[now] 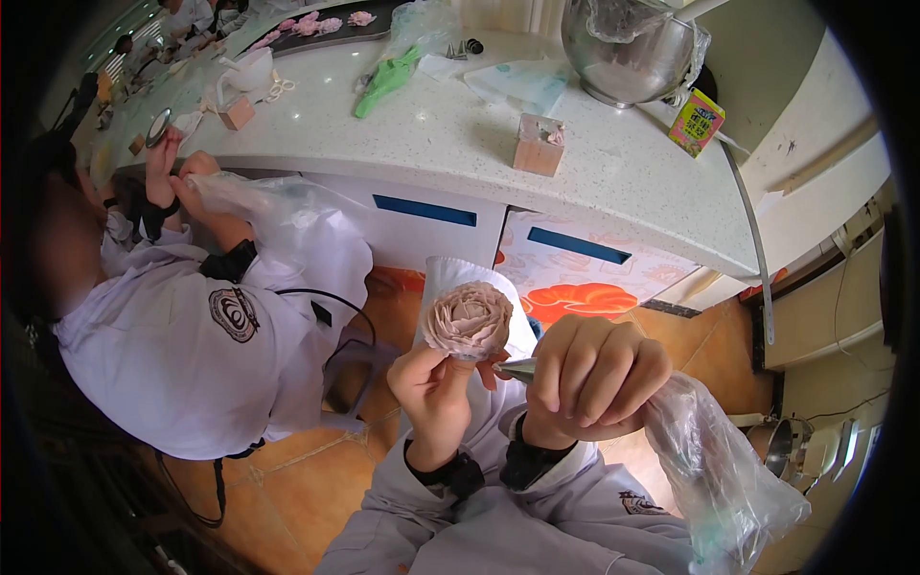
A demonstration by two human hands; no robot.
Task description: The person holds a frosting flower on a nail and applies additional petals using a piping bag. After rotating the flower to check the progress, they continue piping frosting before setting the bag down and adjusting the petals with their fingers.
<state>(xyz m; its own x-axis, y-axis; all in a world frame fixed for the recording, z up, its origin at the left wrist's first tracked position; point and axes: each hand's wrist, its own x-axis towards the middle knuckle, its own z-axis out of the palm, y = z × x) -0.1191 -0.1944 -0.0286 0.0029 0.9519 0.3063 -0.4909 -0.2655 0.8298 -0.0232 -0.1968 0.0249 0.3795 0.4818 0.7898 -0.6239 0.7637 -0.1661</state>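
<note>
A pale pink piped flower (468,322) with layered ruffled petals sits upright above my left hand (433,393). The fingers of that hand are pinched beneath it, and what supports the flower underneath is mostly hidden; it looks like a flower nail. My right hand (599,374) is wrapped round a clear piping bag (714,470). Its metal tip (518,370) points left, close to the lower right side of the flower. The bag's loose end hangs down to the right of my fist.
Ahead is a speckled white counter (431,125) with a wooden block (540,144), a metal mixing bowl (628,57), a yellow-pink carton (697,125), a green piping bag (387,80) and a dark tray (331,29) of pink flowers. A person in white (192,335) sits close on my left.
</note>
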